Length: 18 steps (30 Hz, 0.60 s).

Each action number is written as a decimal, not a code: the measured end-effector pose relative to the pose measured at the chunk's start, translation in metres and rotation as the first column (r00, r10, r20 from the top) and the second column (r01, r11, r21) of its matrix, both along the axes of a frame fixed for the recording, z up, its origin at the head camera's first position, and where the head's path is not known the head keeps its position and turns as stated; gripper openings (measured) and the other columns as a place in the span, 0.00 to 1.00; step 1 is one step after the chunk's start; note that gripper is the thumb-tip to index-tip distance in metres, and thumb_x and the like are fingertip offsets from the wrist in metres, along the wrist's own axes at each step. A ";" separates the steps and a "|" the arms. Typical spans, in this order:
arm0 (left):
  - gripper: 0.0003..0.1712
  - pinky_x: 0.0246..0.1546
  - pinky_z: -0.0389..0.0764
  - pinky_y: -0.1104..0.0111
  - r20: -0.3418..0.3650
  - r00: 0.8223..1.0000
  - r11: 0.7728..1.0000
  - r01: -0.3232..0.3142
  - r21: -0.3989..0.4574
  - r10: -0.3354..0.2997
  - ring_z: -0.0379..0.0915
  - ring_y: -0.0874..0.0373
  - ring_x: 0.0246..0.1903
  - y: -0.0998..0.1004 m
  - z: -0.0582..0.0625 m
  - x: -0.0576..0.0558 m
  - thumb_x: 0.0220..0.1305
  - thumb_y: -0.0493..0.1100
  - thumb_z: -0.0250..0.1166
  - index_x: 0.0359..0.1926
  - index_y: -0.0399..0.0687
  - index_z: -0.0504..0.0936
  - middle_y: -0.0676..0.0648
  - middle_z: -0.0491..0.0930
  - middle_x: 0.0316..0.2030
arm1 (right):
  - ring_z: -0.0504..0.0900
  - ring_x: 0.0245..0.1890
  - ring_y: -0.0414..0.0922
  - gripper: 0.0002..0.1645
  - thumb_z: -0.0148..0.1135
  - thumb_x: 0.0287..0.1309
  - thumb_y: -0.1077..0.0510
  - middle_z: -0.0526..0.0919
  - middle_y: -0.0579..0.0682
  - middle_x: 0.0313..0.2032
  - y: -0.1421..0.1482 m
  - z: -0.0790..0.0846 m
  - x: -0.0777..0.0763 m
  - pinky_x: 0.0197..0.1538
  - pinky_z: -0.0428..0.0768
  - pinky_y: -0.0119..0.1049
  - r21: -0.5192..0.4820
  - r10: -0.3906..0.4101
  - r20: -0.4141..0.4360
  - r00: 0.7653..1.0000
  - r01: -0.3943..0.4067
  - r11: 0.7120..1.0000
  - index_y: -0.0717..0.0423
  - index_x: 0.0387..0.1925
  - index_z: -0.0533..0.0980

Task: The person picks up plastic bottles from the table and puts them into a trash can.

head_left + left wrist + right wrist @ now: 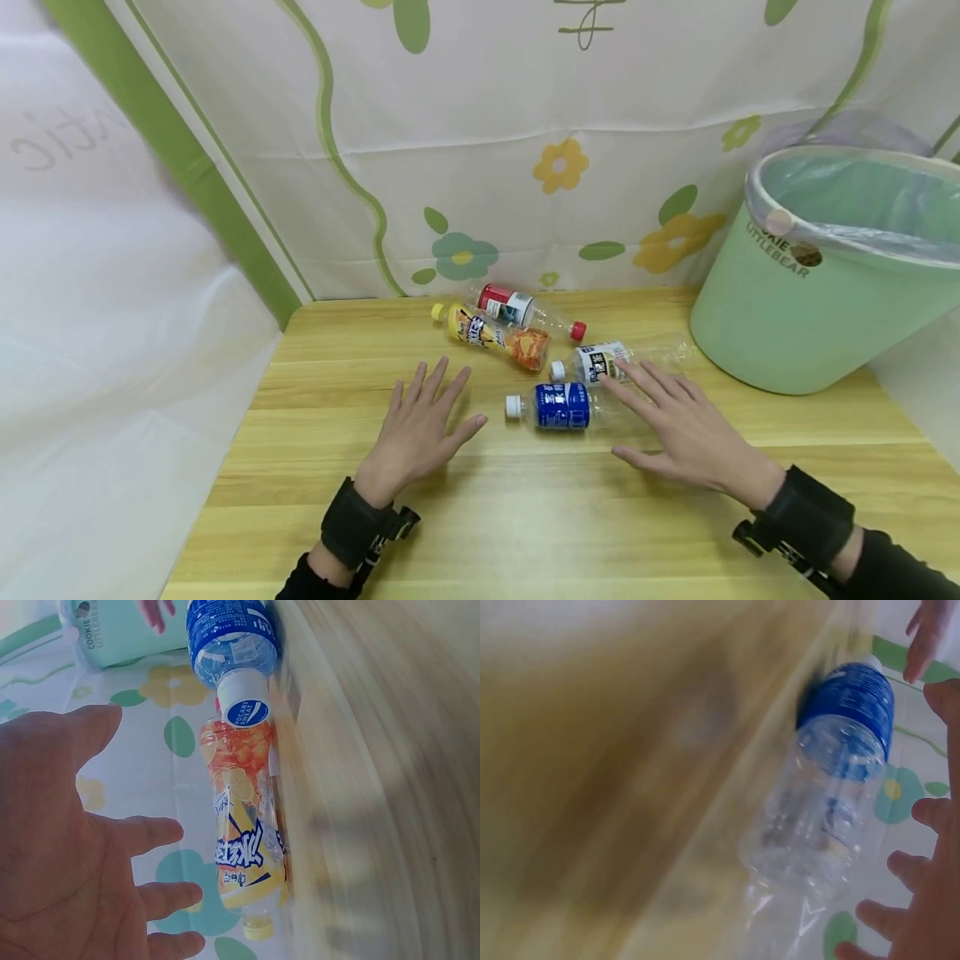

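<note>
Several plastic bottles lie on their sides in a loose cluster. My left hand (pixel 416 429), fingers spread and holding nothing, is over the table to the left of them. Nearest its thumb is the blue-label bottle (pixel 562 407) with a white cap. Farther back lies a yellow-capped bottle (pixel 491 335) with an orange-and-yellow label, close against a red-capped bottle (pixel 517 307). My right hand (pixel 686 429) is spread too, palm down; in the head view it overlaps the blue-label bottle's clear end and the white-label bottle (pixel 600 361). In the right wrist view its fingers curve beside the blue-label bottle (pixel 847 712), gripping nothing.
A light green bin (pixel 795 325) with a clear liner stands at the table's back right. Behind the wooden table (pixel 300 492) hangs a white curtain (pixel 465 100) with printed flowers, and white fabric (pixel 112 350) hangs at the left.
</note>
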<state>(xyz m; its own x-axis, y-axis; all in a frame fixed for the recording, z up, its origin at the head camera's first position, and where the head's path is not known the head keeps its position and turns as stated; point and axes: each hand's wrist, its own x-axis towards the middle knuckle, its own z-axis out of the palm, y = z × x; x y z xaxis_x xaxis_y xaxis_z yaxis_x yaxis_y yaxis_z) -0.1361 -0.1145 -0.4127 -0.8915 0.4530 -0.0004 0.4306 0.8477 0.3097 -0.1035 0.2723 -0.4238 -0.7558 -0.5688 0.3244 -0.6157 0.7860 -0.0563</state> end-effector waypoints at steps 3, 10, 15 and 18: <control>0.47 0.70 0.40 0.35 0.003 1.000 1.000 -0.005 -0.004 0.005 0.34 0.36 0.76 -0.001 0.001 -0.001 0.72 0.75 0.45 0.81 0.57 0.53 0.40 0.44 0.79 | 0.55 0.73 0.64 0.52 0.62 0.59 0.28 0.57 0.59 0.76 -0.001 -0.005 0.001 0.63 0.61 0.71 0.000 0.004 -0.005 1.000 -0.004 1.000 0.49 0.77 0.63; 0.46 0.69 0.41 0.35 0.003 1.000 1.000 -0.006 0.020 0.006 0.34 0.35 0.76 -0.001 0.003 -0.003 0.72 0.74 0.47 0.81 0.57 0.55 0.40 0.46 0.79 | 0.56 0.72 0.67 0.54 0.63 0.57 0.28 0.57 0.59 0.76 -0.002 -0.013 0.001 0.64 0.59 0.70 0.001 0.006 -0.011 1.000 -0.006 1.000 0.48 0.78 0.61; 0.47 0.69 0.41 0.35 0.007 1.000 1.000 0.001 0.014 -0.001 0.34 0.36 0.76 -0.001 0.003 -0.006 0.72 0.74 0.47 0.81 0.57 0.54 0.41 0.46 0.79 | 0.55 0.73 0.66 0.54 0.64 0.57 0.29 0.58 0.60 0.76 -0.003 -0.013 0.002 0.64 0.60 0.70 -0.010 0.004 -0.016 1.000 -0.005 1.000 0.49 0.77 0.62; 0.47 0.69 0.42 0.34 0.014 1.000 1.000 0.011 0.006 -0.011 0.35 0.35 0.76 -0.001 0.003 -0.013 0.71 0.74 0.49 0.81 0.56 0.55 0.40 0.47 0.79 | 0.53 0.74 0.64 0.54 0.64 0.57 0.29 0.58 0.60 0.76 -0.003 -0.013 0.003 0.64 0.60 0.69 -0.017 0.005 -0.020 1.000 -0.005 1.000 0.50 0.77 0.62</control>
